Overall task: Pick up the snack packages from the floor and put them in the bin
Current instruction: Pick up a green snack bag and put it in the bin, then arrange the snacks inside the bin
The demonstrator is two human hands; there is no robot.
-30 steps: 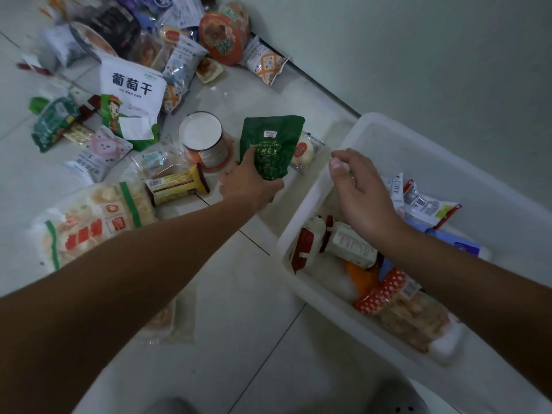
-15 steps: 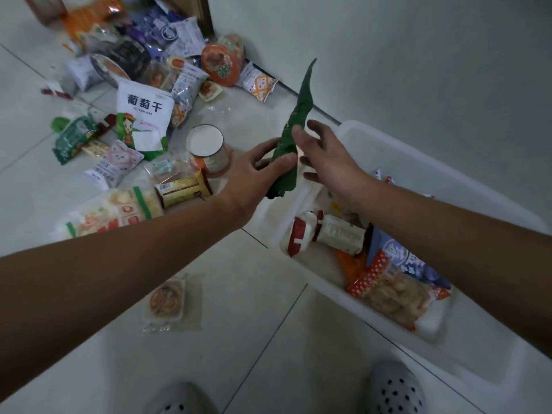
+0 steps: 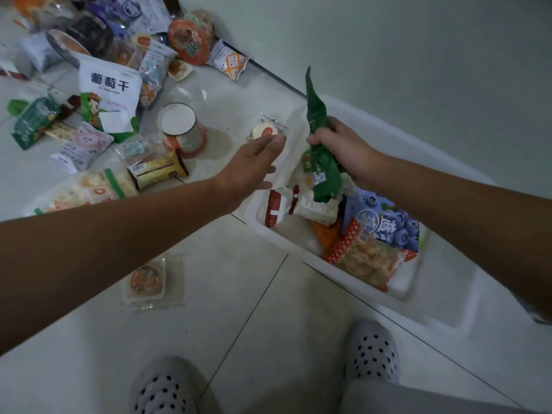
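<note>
Right hand (image 3: pixel 340 147) grasps the green packet (image 3: pixel 324 171), long axis near upright, lower end hanging inside the bin (image 3: pixel 286 243). Left hand (image 3: pixel 254 165) released, just outside the rim.

A domestic room is indicated, most likely a corner of a home: a pale glossy tiled floor (image 3: pixel 239 294) with thin dark joints is met by a plain pale painted wall (image 3: pixel 418 55) along a dark skirting strip (image 3: pixel 274 77). Soft pale grey perforated house slippers (image 3: pixel 372 351) are worn on the feet. Assorted shop-bought snack packages (image 3: pixel 109 85) are seen strewn over the tiles beside a white rectangular plastic bin (image 3: pixel 403 135) set against the wall.
</note>
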